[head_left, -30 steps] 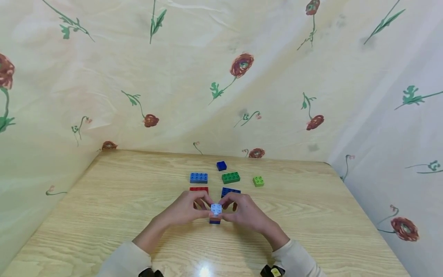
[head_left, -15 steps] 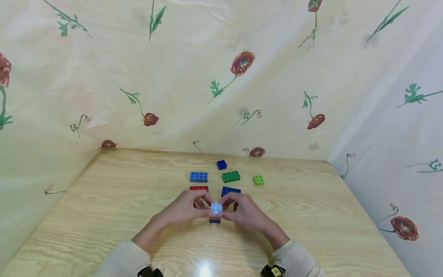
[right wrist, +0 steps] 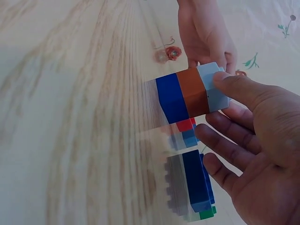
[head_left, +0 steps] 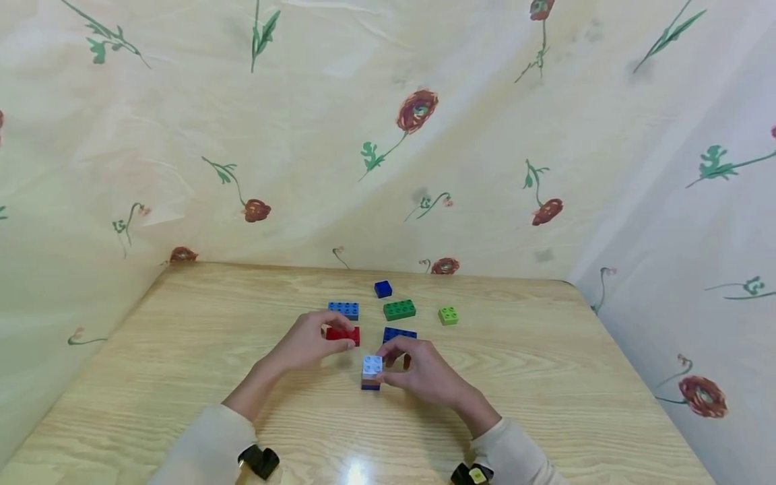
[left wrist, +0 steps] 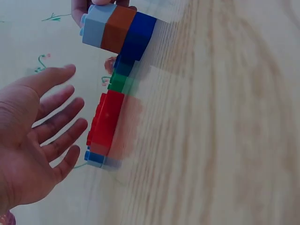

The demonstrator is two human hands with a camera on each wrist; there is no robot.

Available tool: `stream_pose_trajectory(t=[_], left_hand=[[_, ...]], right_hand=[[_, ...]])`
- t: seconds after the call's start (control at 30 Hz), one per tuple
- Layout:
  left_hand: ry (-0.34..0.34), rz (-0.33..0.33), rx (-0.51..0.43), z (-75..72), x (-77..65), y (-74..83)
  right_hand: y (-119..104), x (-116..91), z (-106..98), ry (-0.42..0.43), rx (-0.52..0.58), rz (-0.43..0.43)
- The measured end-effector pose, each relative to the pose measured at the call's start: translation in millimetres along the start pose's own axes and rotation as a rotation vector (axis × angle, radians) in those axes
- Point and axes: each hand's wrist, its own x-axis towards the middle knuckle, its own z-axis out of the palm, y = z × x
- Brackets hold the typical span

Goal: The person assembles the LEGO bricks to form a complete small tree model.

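Note:
A three-block toy brick tower stands upright on the table: dark blue brick at the bottom, orange brick in the middle, light blue brick on top. My right hand pinches the light blue brick, thumb on its near side and the index finger behind it. To the upper left, my left hand reaches over a red brick. In the left wrist view its fingers are loosely spread and apart from the red brick, with nothing held.
Behind the hands lie a blue brick, a green brick, a small dark blue brick and a lime green brick. A long dark blue brick sits just beyond the right hand. Flowered cloth borders the wooden table.
My left hand has let go of the tower and moved up and left to the red brick. The right hand has stayed at the tower. The view has shifted slightly.

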Motion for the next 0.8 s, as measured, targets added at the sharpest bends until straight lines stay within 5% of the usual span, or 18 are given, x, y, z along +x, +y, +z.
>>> stream_pose_trajectory(t=[0.8], left_hand=[[0.057, -0.088, 0.136, 17.6, 16.0, -15.2]], right_hand=[[2, 3, 0, 0.01, -0.02, 0.021]])
